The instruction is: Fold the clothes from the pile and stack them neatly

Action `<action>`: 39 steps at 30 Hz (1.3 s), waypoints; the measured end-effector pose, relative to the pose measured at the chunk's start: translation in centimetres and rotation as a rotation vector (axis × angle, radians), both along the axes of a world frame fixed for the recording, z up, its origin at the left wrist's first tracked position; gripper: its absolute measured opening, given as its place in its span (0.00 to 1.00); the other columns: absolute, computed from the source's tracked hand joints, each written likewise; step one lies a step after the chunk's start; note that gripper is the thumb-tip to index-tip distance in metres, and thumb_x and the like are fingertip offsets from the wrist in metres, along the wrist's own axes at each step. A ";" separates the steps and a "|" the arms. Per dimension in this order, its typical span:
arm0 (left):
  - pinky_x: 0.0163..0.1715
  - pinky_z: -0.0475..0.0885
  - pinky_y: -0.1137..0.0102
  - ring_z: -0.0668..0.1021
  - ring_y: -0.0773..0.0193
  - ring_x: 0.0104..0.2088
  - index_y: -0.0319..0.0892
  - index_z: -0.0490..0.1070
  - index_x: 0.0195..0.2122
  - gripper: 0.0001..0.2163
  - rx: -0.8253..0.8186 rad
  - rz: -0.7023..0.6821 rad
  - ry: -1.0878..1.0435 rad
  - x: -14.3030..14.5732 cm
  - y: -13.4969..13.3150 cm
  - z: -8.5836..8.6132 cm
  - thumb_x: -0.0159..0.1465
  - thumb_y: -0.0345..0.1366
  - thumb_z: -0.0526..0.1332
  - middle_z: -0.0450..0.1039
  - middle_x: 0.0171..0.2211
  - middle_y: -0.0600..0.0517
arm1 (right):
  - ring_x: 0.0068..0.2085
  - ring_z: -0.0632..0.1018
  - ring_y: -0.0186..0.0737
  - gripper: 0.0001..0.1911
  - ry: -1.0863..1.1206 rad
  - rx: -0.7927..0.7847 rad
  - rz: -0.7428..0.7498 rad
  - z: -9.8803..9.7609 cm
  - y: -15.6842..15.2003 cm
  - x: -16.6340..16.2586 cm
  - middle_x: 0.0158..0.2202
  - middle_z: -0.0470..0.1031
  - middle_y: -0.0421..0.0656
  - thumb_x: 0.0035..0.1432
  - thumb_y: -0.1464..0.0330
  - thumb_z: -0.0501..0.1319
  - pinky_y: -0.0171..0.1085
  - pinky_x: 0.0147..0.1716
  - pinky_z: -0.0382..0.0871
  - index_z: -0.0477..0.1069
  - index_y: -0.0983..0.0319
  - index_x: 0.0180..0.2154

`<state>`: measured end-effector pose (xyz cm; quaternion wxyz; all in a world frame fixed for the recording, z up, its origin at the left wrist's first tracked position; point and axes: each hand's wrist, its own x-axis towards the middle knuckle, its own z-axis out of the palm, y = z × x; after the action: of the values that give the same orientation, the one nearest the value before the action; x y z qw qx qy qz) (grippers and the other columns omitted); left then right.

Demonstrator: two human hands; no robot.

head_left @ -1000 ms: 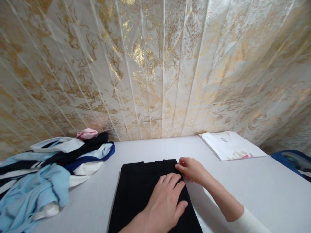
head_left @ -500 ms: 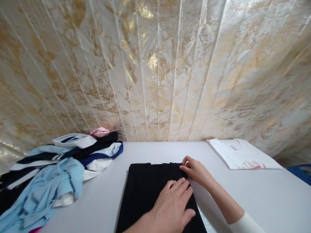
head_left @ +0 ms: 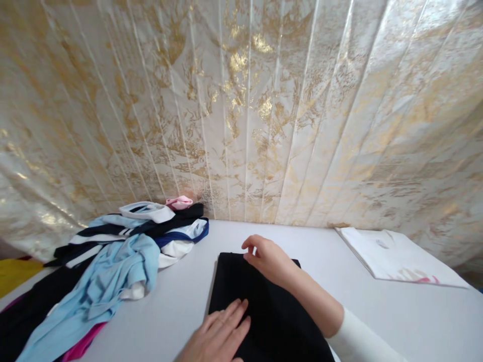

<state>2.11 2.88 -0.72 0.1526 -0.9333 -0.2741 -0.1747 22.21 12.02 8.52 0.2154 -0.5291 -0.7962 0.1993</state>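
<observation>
A folded black garment (head_left: pixel 241 281) lies flat on the white table (head_left: pixel 181 306), close to the near edge. My left hand (head_left: pixel 219 334) presses flat on its near left part, fingers stretched out together. My right hand (head_left: pixel 266 254) rests on the garment's far edge near the middle, its fingers curled loosely over the cloth; whether it pinches the fabric is unclear. My right forearm, in a white sleeve (head_left: pixel 362 342), crosses the garment's right side and hides it.
A heap of loose clothes (head_left: pixel 109 261), light blue, black, white and pink, covers the table's left side. A folded white shirt (head_left: pixel 396 254) lies at the far right. A gold-and-white patterned curtain (head_left: pixel 241 110) hangs behind the table.
My right hand slid left along the garment's far edge from its right corner toward the middle. My left hand drew back toward me and to the left. The view shifted left.
</observation>
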 end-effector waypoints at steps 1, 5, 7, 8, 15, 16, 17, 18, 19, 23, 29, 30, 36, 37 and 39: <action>0.53 0.64 0.75 0.69 0.63 0.58 0.42 0.65 0.58 0.17 0.052 0.000 -0.007 -0.2 -0.1 -0.4 0.72 0.40 0.50 0.66 0.60 0.50 | 0.35 0.75 0.36 0.09 -0.025 0.021 0.010 -0.3 0.6 -1.4 0.38 0.74 0.42 0.56 0.75 0.59 0.35 0.37 0.65 0.72 0.61 0.40; 0.54 0.62 0.75 0.70 0.65 0.57 0.45 0.68 0.55 0.14 0.191 0.021 -0.038 0.2 -0.3 -1.4 0.72 0.37 0.49 0.71 0.56 0.52 | 0.42 0.73 0.46 0.04 -0.069 0.044 0.038 -2.4 2.5 -4.9 0.37 0.73 0.46 0.52 0.72 0.65 0.40 0.41 0.65 0.74 0.62 0.34; 0.55 0.61 0.74 0.68 0.65 0.59 0.46 0.67 0.56 0.14 0.201 0.047 -0.067 0.4 -0.4 -2.0 0.72 0.36 0.48 0.69 0.57 0.51 | 0.42 0.72 0.46 0.04 -0.059 0.051 0.055 -3.3 3.0 -5.2 0.35 0.73 0.46 0.50 0.71 0.67 0.42 0.41 0.64 0.73 0.62 0.30; 0.56 0.60 0.74 0.67 0.64 0.60 0.46 0.67 0.56 0.15 0.206 0.064 -0.077 0.4 -0.4 -2.3 0.73 0.37 0.49 0.68 0.58 0.51 | 0.42 0.72 0.46 0.04 -0.044 0.056 0.064 -3.6 3.1 -5.1 0.34 0.73 0.45 0.50 0.71 0.66 0.42 0.42 0.64 0.72 0.61 0.29; 0.61 0.54 0.65 0.60 0.56 0.64 0.44 0.66 0.58 0.19 0.275 0.242 -0.151 0.9 -0.7 -4.4 0.72 0.43 0.47 0.64 0.60 0.48 | 0.34 0.72 0.35 0.05 0.164 0.062 0.138 -4.6 2.9 -3.7 0.30 0.72 0.37 0.60 0.70 0.56 0.32 0.36 0.66 0.64 0.59 0.30; 0.62 0.53 0.65 0.59 0.55 0.64 0.44 0.66 0.58 0.19 0.273 0.244 -0.139 0.9 -0.8 -4.2 0.72 0.44 0.47 0.64 0.61 0.49 | 0.32 0.72 0.34 0.05 0.182 0.067 0.131 -4.9 2.9 -3.8 0.29 0.71 0.36 0.60 0.70 0.56 0.32 0.34 0.65 0.64 0.59 0.30; 0.62 0.53 0.65 0.59 0.55 0.64 0.44 0.66 0.58 0.19 0.267 0.242 -0.123 0.8 -0.9 -3.8 0.72 0.44 0.48 0.65 0.61 0.49 | 0.31 0.72 0.35 0.05 0.190 0.075 0.118 -5.3 2.9 -3.9 0.28 0.70 0.36 0.60 0.69 0.57 0.32 0.33 0.65 0.64 0.59 0.31; 0.61 0.53 0.66 0.59 0.55 0.64 0.44 0.65 0.59 0.19 0.253 0.240 -0.094 0.7 -0.9 -3.5 0.71 0.44 0.50 0.64 0.61 0.50 | 0.31 0.71 0.35 0.04 0.186 0.086 0.099 -5.7 2.8 -4.2 0.28 0.70 0.36 0.59 0.69 0.58 0.33 0.33 0.65 0.64 0.59 0.31; 0.61 0.54 0.67 0.59 0.56 0.64 0.44 0.65 0.60 0.20 0.237 0.236 -0.067 0.5 -1.0 -3.1 0.71 0.45 0.50 0.64 0.61 0.50 | 0.31 0.71 0.36 0.04 0.177 0.098 0.079 -6.1 2.8 -4.5 0.29 0.70 0.37 0.58 0.70 0.59 0.34 0.34 0.64 0.64 0.59 0.31; 0.58 0.58 0.68 0.61 0.55 0.62 0.45 0.61 0.62 0.24 0.207 0.232 -0.022 0.1 -1.1 -2.2 0.70 0.50 0.50 0.63 0.61 0.50 | 0.34 0.72 0.41 0.06 0.118 0.151 0.024 -7.3 2.4 -5.5 0.31 0.70 0.41 0.54 0.74 0.61 0.38 0.37 0.64 0.64 0.59 0.32; 0.55 0.60 0.65 0.61 0.54 0.62 0.44 0.55 0.65 0.27 0.107 0.227 -0.029 0.0 -1.4 -2.1 0.69 0.53 0.48 0.61 0.63 0.50 | 0.35 0.73 0.42 0.05 0.057 0.230 0.006 -7.5 2.1 -5.4 0.34 0.72 0.43 0.59 0.73 0.58 0.39 0.38 0.66 0.64 0.60 0.37; 0.55 0.61 0.65 0.61 0.54 0.62 0.44 0.54 0.66 0.28 0.085 0.226 -0.027 0.0 -1.5 -2.0 0.69 0.52 0.49 0.60 0.63 0.50 | 0.36 0.73 0.43 0.05 0.044 0.239 0.009 -7.5 2.0 -5.4 0.34 0.72 0.43 0.59 0.73 0.58 0.39 0.38 0.66 0.64 0.59 0.37; 0.52 0.66 0.65 0.65 0.53 0.60 0.40 0.53 0.66 0.31 -0.036 0.189 -0.032 -0.2 -1.8 -1.4 0.67 0.50 0.55 0.60 0.63 0.45 | 0.38 0.74 0.44 0.07 0.000 0.280 0.044 -7.7 2.0 -5.6 0.35 0.73 0.44 0.58 0.75 0.58 0.41 0.40 0.67 0.65 0.59 0.38; 0.52 0.68 0.66 0.66 0.53 0.60 0.39 0.53 0.66 0.31 -0.074 0.181 -0.034 -0.3 -1.8 -1.1 0.67 0.49 0.56 0.60 0.63 0.44 | 0.38 0.74 0.44 0.08 0.000 0.287 0.049 -7.7 2.0 -5.6 0.36 0.74 0.45 0.58 0.76 0.57 0.41 0.41 0.67 0.65 0.60 0.39; 0.51 0.70 0.67 0.66 0.55 0.60 0.39 0.56 0.64 0.27 -0.173 0.176 -0.060 -0.4 -2.0 -0.2 0.67 0.44 0.58 0.60 0.63 0.45 | 0.40 0.74 0.44 0.09 0.002 0.298 0.059 -7.7 1.9 -5.6 0.37 0.74 0.46 0.60 0.76 0.56 0.41 0.42 0.68 0.65 0.60 0.43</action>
<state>1.75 0.84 -0.97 0.0782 -0.9096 -0.3735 -0.1640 16.64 13.95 0.82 0.2866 -0.4672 -0.8320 0.0857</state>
